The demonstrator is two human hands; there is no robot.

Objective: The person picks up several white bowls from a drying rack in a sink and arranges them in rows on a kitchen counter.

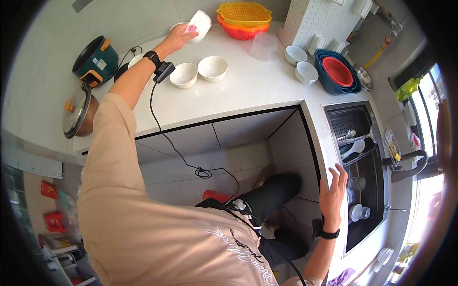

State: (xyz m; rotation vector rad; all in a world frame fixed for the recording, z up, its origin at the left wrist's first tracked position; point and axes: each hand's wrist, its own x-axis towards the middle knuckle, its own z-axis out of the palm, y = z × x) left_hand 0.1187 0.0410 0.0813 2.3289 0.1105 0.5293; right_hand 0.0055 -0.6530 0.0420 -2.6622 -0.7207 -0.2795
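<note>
My left hand grips a white bowl with a pink pattern and holds it tilted at the back of the counter. Part of another white bowl shows behind that hand. Nearer to me, two white bowls stand side by side, upright, with nothing in them. A further white dish is mostly hidden by my left forearm. My right hand is empty, with its fingers apart, above the near rim of the dark sink.
Yellow and red colanders, a clear plastic tub and two small bowls stand along the counter. Blue basins sit beside the sink. A green pot and a lidded pan are at left. A black cable hangs from my left wrist.
</note>
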